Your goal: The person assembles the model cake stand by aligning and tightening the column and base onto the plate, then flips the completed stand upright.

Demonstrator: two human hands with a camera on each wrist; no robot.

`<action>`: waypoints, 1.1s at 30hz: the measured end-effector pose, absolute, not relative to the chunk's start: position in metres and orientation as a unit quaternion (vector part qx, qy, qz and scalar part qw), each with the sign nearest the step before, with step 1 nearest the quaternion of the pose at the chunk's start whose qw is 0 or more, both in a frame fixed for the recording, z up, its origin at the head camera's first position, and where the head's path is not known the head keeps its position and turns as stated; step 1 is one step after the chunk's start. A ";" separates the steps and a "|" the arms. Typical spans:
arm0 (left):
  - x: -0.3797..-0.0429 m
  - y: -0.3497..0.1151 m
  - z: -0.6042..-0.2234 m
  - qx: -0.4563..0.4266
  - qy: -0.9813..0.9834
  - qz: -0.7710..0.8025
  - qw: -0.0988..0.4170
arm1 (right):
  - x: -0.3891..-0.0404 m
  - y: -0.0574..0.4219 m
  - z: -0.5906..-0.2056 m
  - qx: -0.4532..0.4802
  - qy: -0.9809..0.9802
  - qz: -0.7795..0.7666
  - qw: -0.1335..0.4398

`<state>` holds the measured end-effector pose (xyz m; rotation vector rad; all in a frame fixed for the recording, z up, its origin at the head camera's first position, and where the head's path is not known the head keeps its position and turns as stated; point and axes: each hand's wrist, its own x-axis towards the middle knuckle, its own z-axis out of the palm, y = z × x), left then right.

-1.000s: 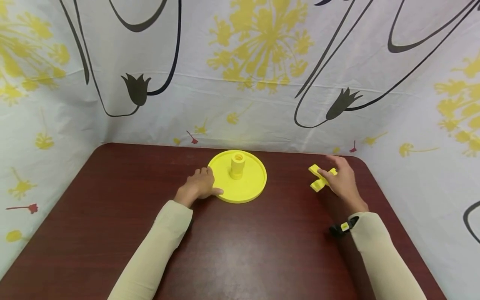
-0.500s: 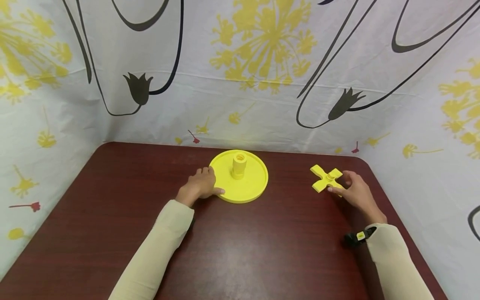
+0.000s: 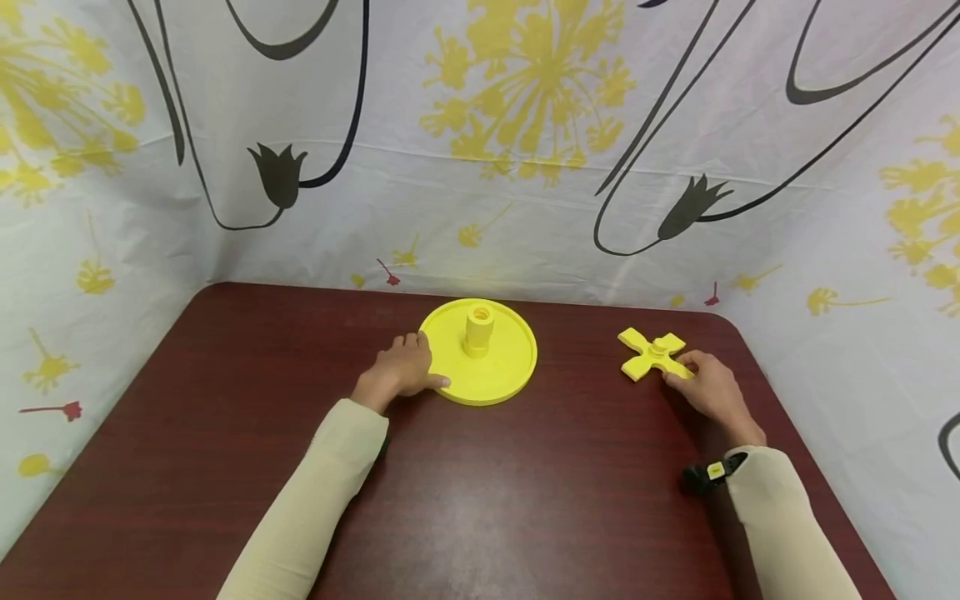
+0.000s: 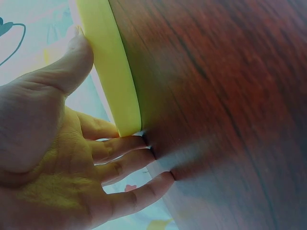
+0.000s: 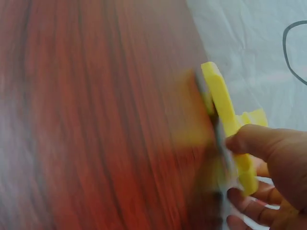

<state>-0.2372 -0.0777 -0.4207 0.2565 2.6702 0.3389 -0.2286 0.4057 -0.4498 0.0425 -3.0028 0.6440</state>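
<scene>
A yellow round disc (image 3: 502, 375) with a raised rim lies on the dark red-brown table, and a hollow upright post (image 3: 478, 333) stands at its middle. My left hand (image 3: 401, 367) rests at the disc's left edge. In the left wrist view its thumb touches the rim (image 4: 112, 72), and its extended fingers reach down to the tabletop. Far to the right, my right hand (image 3: 716, 387) pinches the near right arm of a yellow four-armed cross-shaped piece (image 3: 637, 367) with a small round stub at its centre. The right wrist view shows that cross (image 5: 218, 93) side-on, thumb against it.
The dark red-brown table (image 3: 480, 492) has rounded back corners. White fabric (image 3: 480, 208) printed with yellow and dark flowers hangs behind it and along both sides. A black band with a small camera (image 3: 705, 475) sits at my right wrist.
My right hand has moved from over the cross to its right side and now pinches one arm. The cross has shifted very slightly. My left hand and the disc stay in place.
</scene>
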 end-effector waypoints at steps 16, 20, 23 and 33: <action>-0.235 -0.078 -0.421 0.090 0.962 0.136 0.217 | -0.236 0.355 -0.436 -0.014 -0.908 0.357 0.219; -0.235 -0.078 -0.421 0.090 0.963 0.139 0.211 | -0.239 0.340 -0.431 -0.012 -0.894 0.391 0.218; -0.236 -0.078 -0.421 0.086 0.964 0.138 0.210 | -0.244 0.329 -0.427 -0.005 -0.874 0.435 0.217; -0.237 -0.078 -0.422 0.088 0.963 0.142 0.210 | -0.237 0.275 -0.387 0.014 -0.809 0.549 0.209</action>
